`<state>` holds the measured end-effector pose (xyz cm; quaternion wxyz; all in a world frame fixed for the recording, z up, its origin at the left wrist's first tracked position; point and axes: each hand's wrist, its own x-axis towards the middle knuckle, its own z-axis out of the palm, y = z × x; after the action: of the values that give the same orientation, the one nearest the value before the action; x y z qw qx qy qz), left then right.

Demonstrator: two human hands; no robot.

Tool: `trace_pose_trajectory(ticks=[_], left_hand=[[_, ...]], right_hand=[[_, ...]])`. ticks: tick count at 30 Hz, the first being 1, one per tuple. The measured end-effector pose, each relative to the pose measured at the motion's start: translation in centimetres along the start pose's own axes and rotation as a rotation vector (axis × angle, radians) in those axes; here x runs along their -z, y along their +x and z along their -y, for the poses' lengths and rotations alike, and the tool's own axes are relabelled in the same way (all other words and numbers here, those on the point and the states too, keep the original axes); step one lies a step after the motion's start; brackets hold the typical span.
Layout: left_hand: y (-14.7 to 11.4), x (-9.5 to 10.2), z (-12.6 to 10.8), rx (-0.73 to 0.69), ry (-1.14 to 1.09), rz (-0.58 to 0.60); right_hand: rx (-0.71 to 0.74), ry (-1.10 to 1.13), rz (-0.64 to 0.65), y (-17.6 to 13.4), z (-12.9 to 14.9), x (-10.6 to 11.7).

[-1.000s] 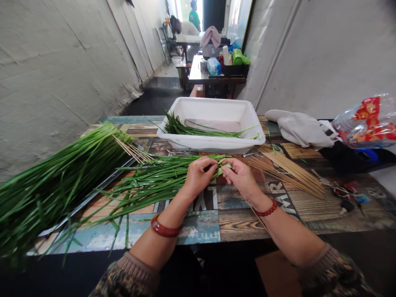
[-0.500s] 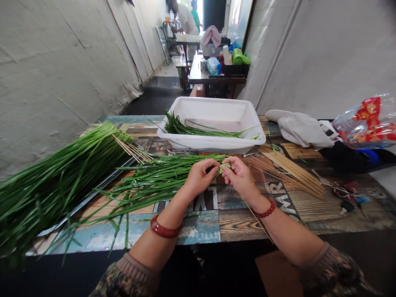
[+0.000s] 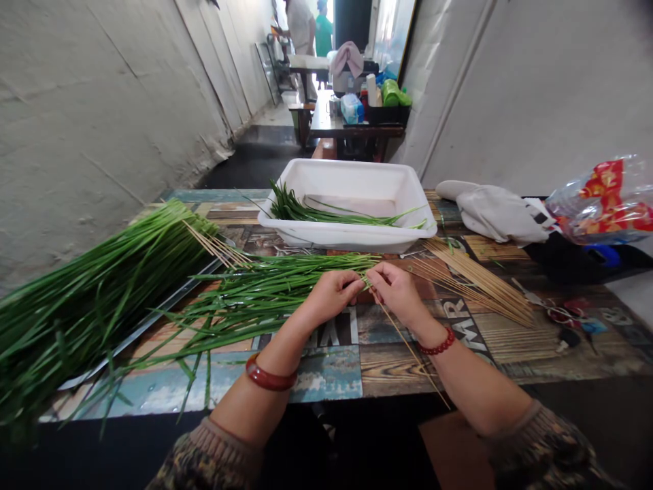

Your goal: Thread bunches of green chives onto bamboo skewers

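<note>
The fingers of the left hand (image 3: pixel 334 296) and right hand (image 3: pixel 400 296) nearly meet, pinched on the pale ends of some green leaves (image 3: pixel 265 286). A thin stick (image 3: pixel 405 341) slants from the right fingertips past the front edge of the bench (image 3: pixel 326 378) — which fingers grip it, I cannot tell. The leaves spread leftward across the bench. Just beyond stands a white tub (image 3: pixel 352 236), more greens (image 3: pixel 311 211) inside. Loose sticks (image 3: pixel 479 282) fan out to the right; a thick leaf bundle (image 3: pixel 112 286) lies far left, short sticks (image 3: pixel 217 243) by its cut end.
</note>
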<state>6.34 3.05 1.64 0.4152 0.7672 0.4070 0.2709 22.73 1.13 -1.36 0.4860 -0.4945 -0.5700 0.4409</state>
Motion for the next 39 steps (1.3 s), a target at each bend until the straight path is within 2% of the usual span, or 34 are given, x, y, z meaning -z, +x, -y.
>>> trace_pose_trajectory(ticks=[7,10,13,16,19,22,26,30,35,39], left_hand=[[0.0,-0.3,0.1,-0.02,0.04,-0.023],[0.0,-0.2,0.0,-0.007,-0.041,-0.013],[0.0,0.1,0.0,0.015,-0.123,-0.051],[0.1,0.3,0.2,0.013,-0.158,-0.081],[0.2,0.3,0.3,-0.001,-0.173,-0.062],[0.1,0.2,0.3,0.0,-0.167,-0.059],[0.0,-0.1,0.4,0.0,-0.143,-0.054],[0.0,-0.4,0.6,-0.015,-0.144,-0.011],[0.0,-0.5,0.4,-0.032,-0.081,-0.008],[-0.3,-0.8,0.2,-0.012,-0.002,0.053]], right_hand=[[0.079,-0.142,-0.077,-0.2,-0.5,-0.3],[0.044,-0.062,-0.033,-0.4,-0.2,0.0],[-0.024,0.03,0.011,-0.4,0.2,0.4],[-0.029,-0.051,0.098,-0.5,0.5,0.5],[0.038,-0.193,0.156,-0.6,0.6,0.4],[0.09,-0.227,0.13,-0.8,0.6,0.0],[0.085,-0.206,0.073,-1.2,0.3,-0.4],[0.033,-0.132,0.049,-1.4,-0.2,-0.8],[-0.184,0.003,0.144,-1.3,-0.3,-0.3],[-0.111,0.003,0.073,-1.5,-0.4,0.5]])
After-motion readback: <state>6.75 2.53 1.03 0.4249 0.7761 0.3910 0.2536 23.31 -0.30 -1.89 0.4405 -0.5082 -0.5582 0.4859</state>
